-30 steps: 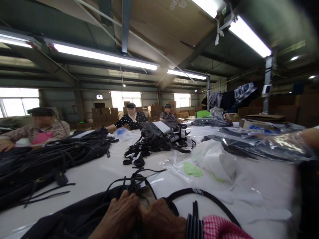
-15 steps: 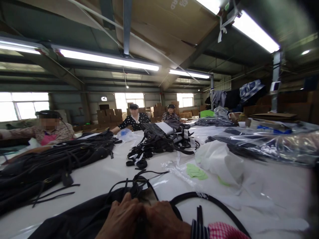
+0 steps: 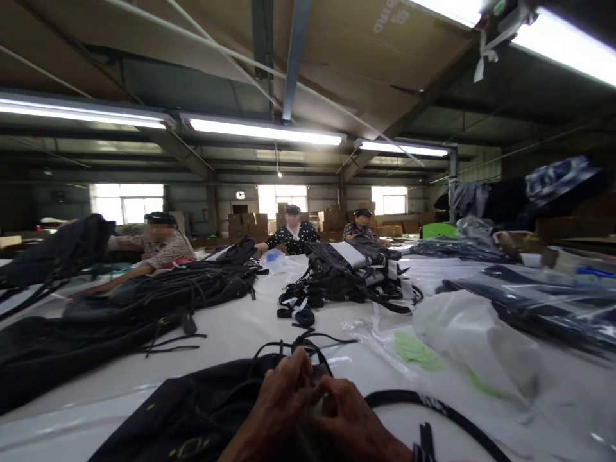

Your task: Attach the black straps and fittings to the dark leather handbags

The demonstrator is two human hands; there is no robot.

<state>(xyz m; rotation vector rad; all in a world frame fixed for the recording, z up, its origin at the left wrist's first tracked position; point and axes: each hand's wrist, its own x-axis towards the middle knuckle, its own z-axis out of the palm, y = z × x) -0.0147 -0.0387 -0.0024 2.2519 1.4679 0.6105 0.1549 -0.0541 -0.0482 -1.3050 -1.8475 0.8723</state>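
A black bag (image 3: 206, 391) with thin cords and small gold-coloured fittings lies at the near edge of the white table. My left hand (image 3: 280, 399) is closed over the bag's top edge, fingers bent. Close beside it, my right hand (image 3: 350, 414) pinches the bag's material near the opening. Exactly what sits between the fingertips is hidden. From the bag's right side a black strap (image 3: 450, 410) with a pale wrapped patch curves over the table.
Black bags (image 3: 158, 289) lie piled on the left. A stack of black bags (image 3: 346, 269) with straps stands ahead. Right of it are a crumpled white sheet (image 3: 476, 327), green pieces (image 3: 416, 350) and plastic-covered dark goods (image 3: 543, 301). Several people sit across the table.
The view has swung left, so things appear farther right. My hands have shifted from knuckles together to a slightly parted pinch at the bag's edge. A person at left now has a black bag raised.
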